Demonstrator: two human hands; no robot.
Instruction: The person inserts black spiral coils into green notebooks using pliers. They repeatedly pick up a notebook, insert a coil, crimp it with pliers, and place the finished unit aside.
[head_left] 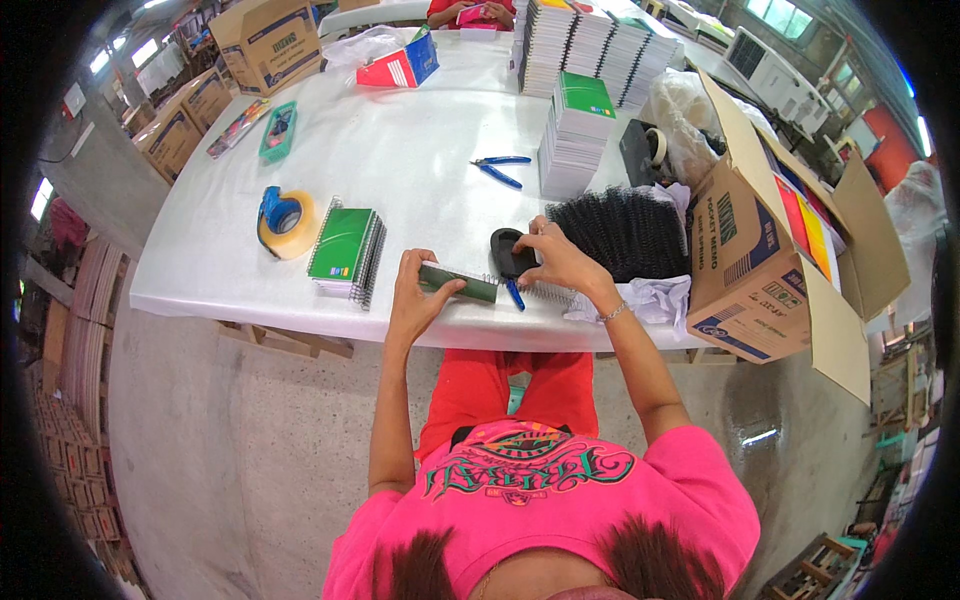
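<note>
My left hand (415, 297) is closed round a small green-covered notebook (458, 282), held low over the table's near edge. A wire spiral shows along its far side. My right hand (563, 258) has its thumb and index finger bent about the edge of a black oval object (506, 246), whose kind I cannot make out. A blue-handled tool (514, 294) pokes out just below that object. Under my right wrist lies a spiral wire (548, 293). To the left sits a small stack of green spiral notebooks (343, 245).
Black spiral coils (620, 235) lie on white paper at right, beside an open carton (752, 255). Farther back are blue pliers (499, 170), a notebook stack (577, 135) and a teal tray (278, 132). Tape rolls (288, 226) stand left. Another person's hands (487, 14) show opposite.
</note>
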